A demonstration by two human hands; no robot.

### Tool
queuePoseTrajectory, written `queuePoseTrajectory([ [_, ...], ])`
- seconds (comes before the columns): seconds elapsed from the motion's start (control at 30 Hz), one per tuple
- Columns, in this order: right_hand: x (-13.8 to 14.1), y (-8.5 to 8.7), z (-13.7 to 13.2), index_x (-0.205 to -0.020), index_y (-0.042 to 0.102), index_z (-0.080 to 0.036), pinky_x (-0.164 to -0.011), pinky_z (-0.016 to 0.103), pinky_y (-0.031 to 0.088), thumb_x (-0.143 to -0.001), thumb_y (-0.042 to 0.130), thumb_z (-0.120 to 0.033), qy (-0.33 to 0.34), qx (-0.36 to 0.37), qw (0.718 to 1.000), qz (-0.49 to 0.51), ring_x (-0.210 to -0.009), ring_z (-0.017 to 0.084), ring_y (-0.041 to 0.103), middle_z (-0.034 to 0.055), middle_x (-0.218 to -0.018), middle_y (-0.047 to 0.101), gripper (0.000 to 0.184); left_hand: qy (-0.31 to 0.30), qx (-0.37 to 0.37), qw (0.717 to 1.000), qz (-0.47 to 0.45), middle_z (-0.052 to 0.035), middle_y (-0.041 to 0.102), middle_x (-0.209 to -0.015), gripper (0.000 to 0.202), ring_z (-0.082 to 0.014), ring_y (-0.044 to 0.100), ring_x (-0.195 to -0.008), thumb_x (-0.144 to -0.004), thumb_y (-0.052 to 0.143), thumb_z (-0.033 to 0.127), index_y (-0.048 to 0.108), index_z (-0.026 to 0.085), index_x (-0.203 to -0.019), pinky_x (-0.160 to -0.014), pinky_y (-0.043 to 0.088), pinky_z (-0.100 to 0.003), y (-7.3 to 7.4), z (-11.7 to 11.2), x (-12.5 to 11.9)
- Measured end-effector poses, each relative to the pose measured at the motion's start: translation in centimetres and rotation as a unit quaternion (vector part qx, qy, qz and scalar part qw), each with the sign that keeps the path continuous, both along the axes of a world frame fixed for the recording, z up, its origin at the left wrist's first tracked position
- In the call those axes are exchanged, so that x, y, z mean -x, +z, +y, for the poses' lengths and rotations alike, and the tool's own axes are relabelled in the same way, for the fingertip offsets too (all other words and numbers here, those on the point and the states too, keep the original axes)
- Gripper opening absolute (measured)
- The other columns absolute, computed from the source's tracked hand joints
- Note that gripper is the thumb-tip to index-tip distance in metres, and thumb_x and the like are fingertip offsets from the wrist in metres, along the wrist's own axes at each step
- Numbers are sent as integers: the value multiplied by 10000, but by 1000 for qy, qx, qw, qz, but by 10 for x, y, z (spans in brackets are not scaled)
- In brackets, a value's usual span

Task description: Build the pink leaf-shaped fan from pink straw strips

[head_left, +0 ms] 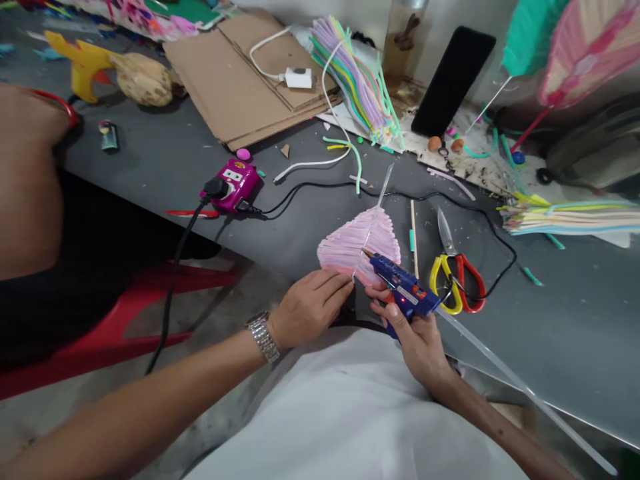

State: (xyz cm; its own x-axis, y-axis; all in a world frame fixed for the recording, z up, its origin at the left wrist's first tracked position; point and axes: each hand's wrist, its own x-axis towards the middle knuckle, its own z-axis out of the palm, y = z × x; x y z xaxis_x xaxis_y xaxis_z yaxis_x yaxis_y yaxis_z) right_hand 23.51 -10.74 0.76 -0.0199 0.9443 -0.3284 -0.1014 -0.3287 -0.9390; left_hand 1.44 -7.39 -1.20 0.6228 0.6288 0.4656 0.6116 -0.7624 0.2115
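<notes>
The grey desk runs ahead of the hands, with a stack of corrugated cardboard sheets beyond them and a seated person's bare arm far to their left above a red plastic chair. Two bundles of coloured plastic straws lie farther off: one thick, upright sheaf and one flat stack to the right. Between the hands sits a pink fan-shaped piece of side-by-side flattened straws, its ribbed surface tapering to a thin spine. The left hand is open, fingers extended and pressed against its lower edge. The right hand is closed round the grip of a blue glue gun, whose nozzle sits over the pink piece. Just right of the hands lies one pair of scissors with yellow and red loops, and a long clear rod runs toward the lower right. A magenta power socket sits to the left, and a metal-link wristwatch circles the left wrist.
</notes>
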Motion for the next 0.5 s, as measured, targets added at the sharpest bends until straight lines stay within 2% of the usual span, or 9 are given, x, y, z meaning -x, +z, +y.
queuePoseTrajectory([
  [0.33, 0, 1, 1, -1049, 764, -235, -1067, 521, 574, -859, 758, -598, -2, -3, 1000, -9, -1134, 300, 738, 91, -1164, 789, 409, 21, 5, 999, 41, -123, 750, -1230, 234, -265, 652, -1177, -965, 593, 133, 696, 119, -1174, -988, 517, -421, 8, -4, -5],
  [0.5, 1, -1, 1, -1066, 764, -246, -1115, 549, 531, -875, 752, -573, -3, -1, 1000, -2, -1162, 299, 726, 84, -1178, 784, 378, 26, -6, 997, 75, -121, 749, -1257, 248, -263, 643, -1166, -985, 575, 152, 701, 114, -1195, -929, 477, -411, 10, -4, -4],
])
